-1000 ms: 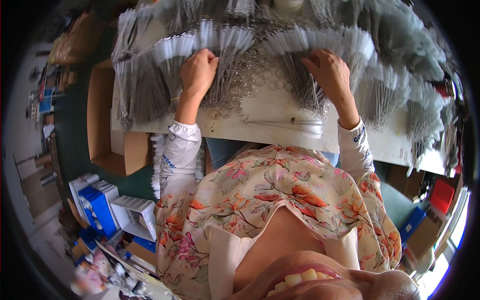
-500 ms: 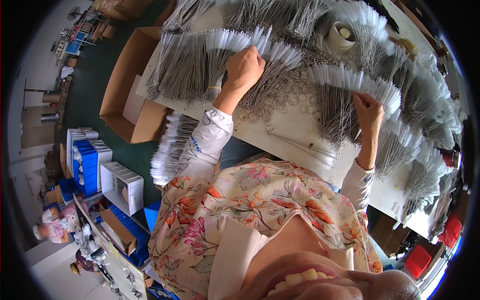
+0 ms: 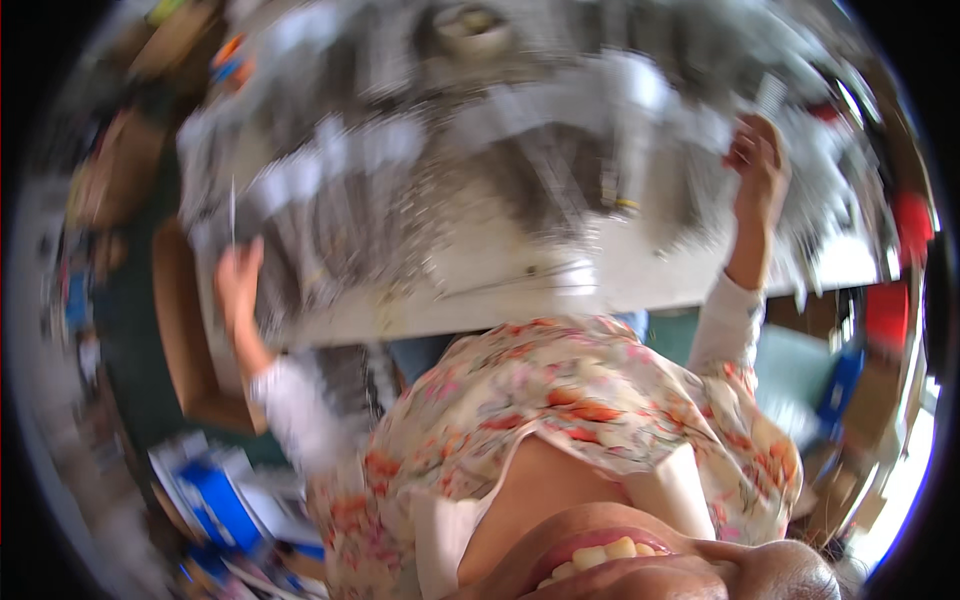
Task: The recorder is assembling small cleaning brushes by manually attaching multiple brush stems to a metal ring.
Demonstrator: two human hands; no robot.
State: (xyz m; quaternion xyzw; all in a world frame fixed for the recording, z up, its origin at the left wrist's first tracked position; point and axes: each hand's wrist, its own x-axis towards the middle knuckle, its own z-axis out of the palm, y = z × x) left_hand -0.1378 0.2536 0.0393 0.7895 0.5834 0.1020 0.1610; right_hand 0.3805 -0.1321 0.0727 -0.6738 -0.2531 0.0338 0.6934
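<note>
My left hand (image 3: 238, 285) is closed at the left end of the table, with a thin pale wire brush (image 3: 233, 208) standing up from its fingertips. On the right, my right hand (image 3: 760, 170) is raised over the bundles with its fingers curled. A short white-bristled brush (image 3: 770, 95) sticks up just above it and seems held, though the grip is blurred. Rows of wire brushes with white bristle ends (image 3: 530, 110) cover the table (image 3: 480, 255). Small metal rings (image 3: 425, 220) lie scattered between the bundles. Several loose brushes (image 3: 520, 283) rest by the near edge.
An open cardboard box (image 3: 185, 320) stands against the table's left end. White and blue crates (image 3: 215, 500) are on the lower left. A round container (image 3: 472, 32) stands among the far bundles. Red bins (image 3: 886, 318) and a blue one (image 3: 840, 390) are on the right.
The view has swung and is smeared by motion. My hands have spread apart: the left from the middle bundles to the table's left end, the right outward and up over the right-hand bundles.
</note>
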